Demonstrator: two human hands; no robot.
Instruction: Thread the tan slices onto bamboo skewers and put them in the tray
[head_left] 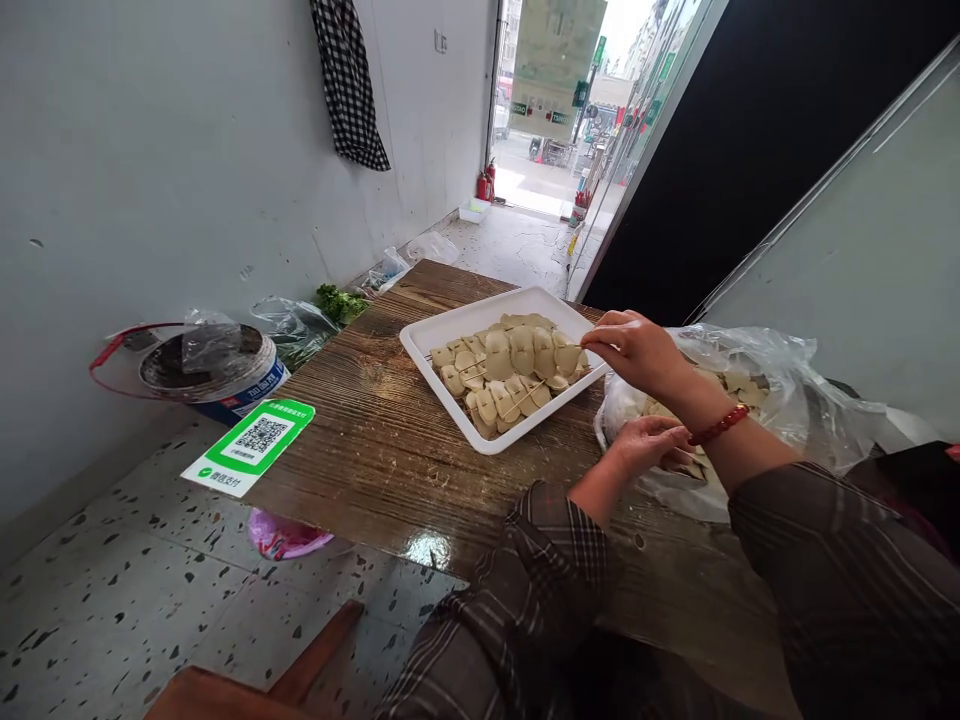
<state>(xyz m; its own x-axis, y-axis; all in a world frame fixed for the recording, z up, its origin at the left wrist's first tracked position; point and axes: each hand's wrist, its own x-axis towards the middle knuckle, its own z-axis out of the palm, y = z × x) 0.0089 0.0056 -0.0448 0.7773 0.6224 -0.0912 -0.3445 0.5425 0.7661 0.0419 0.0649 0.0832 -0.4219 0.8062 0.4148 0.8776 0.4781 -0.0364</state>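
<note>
My right hand (pixel 636 352) pinches the end of a thin skewer threaded with round, pale greenish-beige slices (pixel 523 350). That skewer lies over others like it in a white rectangular tray (pixel 491 440). A red bead bracelet (pixel 720 425) circles my right wrist. Below it, my left hand (pixel 643 446) is at the near side of a clear plastic bag (pixel 787 385), its thumb and fingers apart. Inside the bag, loose slices (pixel 742 392) show. My right forearm partly covers the bag, and I see nothing held in my left hand.
The wooden table (pixel 360 440) carries a green payment-code card (pixel 255 445) at its left corner. A bucket (pixel 217 370) and leafy greens (pixel 341 300) stand left of it. A wooden stool (pixel 225 695) is at the lower left. Beyond are fire extinguishers (pixel 486 182) and a glass door.
</note>
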